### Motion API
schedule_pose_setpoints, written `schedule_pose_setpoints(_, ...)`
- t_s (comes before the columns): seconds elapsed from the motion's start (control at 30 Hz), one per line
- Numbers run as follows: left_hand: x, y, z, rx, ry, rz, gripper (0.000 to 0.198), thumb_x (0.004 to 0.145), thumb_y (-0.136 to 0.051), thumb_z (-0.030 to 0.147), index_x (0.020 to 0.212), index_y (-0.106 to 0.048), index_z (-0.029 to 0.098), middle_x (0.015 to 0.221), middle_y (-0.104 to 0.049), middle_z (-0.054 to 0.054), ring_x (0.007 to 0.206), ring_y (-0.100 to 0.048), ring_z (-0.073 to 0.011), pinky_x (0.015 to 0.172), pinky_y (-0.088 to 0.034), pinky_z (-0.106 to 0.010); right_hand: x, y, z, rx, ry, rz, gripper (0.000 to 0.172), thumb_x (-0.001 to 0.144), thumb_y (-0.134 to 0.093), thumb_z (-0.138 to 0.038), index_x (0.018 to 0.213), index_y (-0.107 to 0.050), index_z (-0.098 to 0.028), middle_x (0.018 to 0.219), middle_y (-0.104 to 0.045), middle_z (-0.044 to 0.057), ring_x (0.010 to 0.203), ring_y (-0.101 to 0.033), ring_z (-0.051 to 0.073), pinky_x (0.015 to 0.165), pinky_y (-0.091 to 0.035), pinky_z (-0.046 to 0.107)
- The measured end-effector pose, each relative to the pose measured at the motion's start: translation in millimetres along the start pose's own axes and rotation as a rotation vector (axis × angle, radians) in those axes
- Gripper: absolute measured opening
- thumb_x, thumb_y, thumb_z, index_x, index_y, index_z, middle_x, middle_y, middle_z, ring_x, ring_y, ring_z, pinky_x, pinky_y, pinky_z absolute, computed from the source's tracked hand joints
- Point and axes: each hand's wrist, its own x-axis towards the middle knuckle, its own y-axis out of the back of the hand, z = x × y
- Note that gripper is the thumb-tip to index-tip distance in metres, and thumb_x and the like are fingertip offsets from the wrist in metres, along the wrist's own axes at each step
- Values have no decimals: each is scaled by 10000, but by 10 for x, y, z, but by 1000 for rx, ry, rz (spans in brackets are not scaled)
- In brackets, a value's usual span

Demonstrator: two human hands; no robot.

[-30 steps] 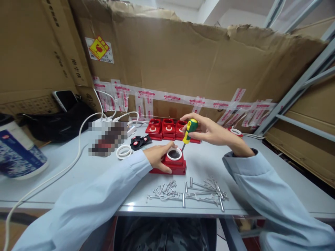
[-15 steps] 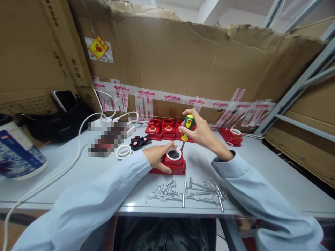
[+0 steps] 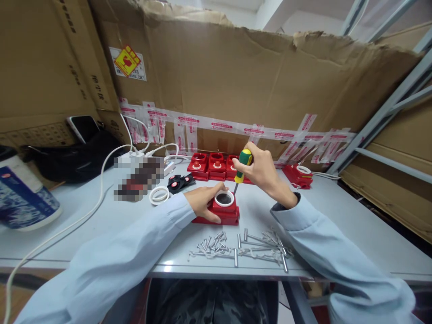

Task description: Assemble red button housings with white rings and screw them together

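Observation:
A red box-shaped housing (image 3: 230,218) lies on the table in front of me, with a white ring (image 3: 231,204) around the dark round window on its top. My left hand (image 3: 204,202) grips the housing from the left, its thumb on the near side and fingers by the ring. In my right hand (image 3: 261,170) is a screwdriver (image 3: 243,161) with a green and yellow handle, held tilted. Its shaft points down at the ring's right rim; the tip is hidden there. Nearer me lie loose screws (image 3: 212,244) and several metal T-shaped bars (image 3: 263,245) with pale cords.
Several red housings (image 3: 217,167) stand in a row at the back, another red unit (image 3: 302,176) at the right. White rings (image 3: 159,195) and black parts (image 3: 180,183) lie left of my hand. A white cable (image 3: 101,193) crosses the left side near a blue-white tub (image 3: 27,195).
My right hand has turned and closed more around the screwdriver handle, which has shifted slightly right. My left hand and the red housing stay in place.

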Motion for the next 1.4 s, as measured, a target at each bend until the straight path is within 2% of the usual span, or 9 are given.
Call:
schedule_pose_setpoints(0.13,-2,1,16,-4,-5,2,761,569,-753,411,1180,-349,208,1337,-458,-132,1137,-521,-304,905,-410,-351,11,-23,12,-1,34,-39,192,768,-575,-337,888,-521,-197,592,-505,-43,518,-422,107,550,-340,253)
schedule_pose_setpoints(0.27,-8,11,37,-12,5,2,759,565,-755,409,1179,-351,220,1341,-456,-118,1119,-531,-310,901,-410,-354,102,245,81,294,246,-448,438,778,-572,-255,1192,-433,-223,978,-599,46,819,-556,148,687,-424,263)
schedule_pose_setpoints(0.37,-11,18,38,-23,7,-8,777,573,-749,414,1201,-339,214,1331,-462,-119,1115,-531,-311,903,-408,-355,159,405,121,366,257,-650,327,802,-553,-278,1115,-498,-199,968,-597,49,800,-554,139,656,-435,247)
schedule_pose_setpoints(0.53,0,4,8,-23,-7,-2,781,561,-749,424,1196,-348,209,1338,-455,-126,1127,-524,-319,899,-407,-365,84,237,74,148,201,-306,187,749,-615,-315,832,-537,-167,707,-558,-4,592,-459,104,563,-371,233)
schedule_pose_setpoints(0.67,6,-12,0,-7,-10,11,774,563,-754,404,1191,-349,201,1330,-464,-140,1143,-515,-316,905,-408,-364,7,-25,23,-83,-76,26,202,761,-578,-351,710,-495,-174,537,-487,-29,472,-392,98,504,-303,246)
schedule_pose_setpoints(0.8,2,-9,12,2,-12,6,759,567,-756,403,1177,-350,208,1333,-460,-138,1151,-511,-308,915,-404,-358,9,-6,3,-61,7,-45,208,761,-582,-358,867,-533,-186,632,-559,-10,537,-472,125,561,-349,259)
schedule_pose_setpoints(1.0,-3,11,19,-16,-22,-10,748,578,-746,417,1175,-341,221,1345,-448,-116,1121,-527,-309,908,-406,-361,60,291,24,367,218,-517,269,796,-547,-251,1055,-499,-194,925,-602,40,768,-558,135,657,-435,252)
schedule_pose_setpoints(1.27,5,-7,-2,-21,-15,7,792,564,-756,423,1206,-340,216,1324,-470,-124,1135,-522,-305,906,-406,-340,-57,49,-16,34,-47,-21,211,747,-608,-358,771,-505,-176,577,-515,-38,475,-387,86,504,-320,240)
schedule_pose_setpoints(1.4,-1,1,18,-18,4,-3,779,573,-752,410,1198,-339,199,1328,-462,-138,1148,-511,-312,911,-405,-350,-30,-40,2,10,-21,4,203,764,-578,-373,774,-498,-188,566,-484,-47,497,-391,97,524,-323,243)
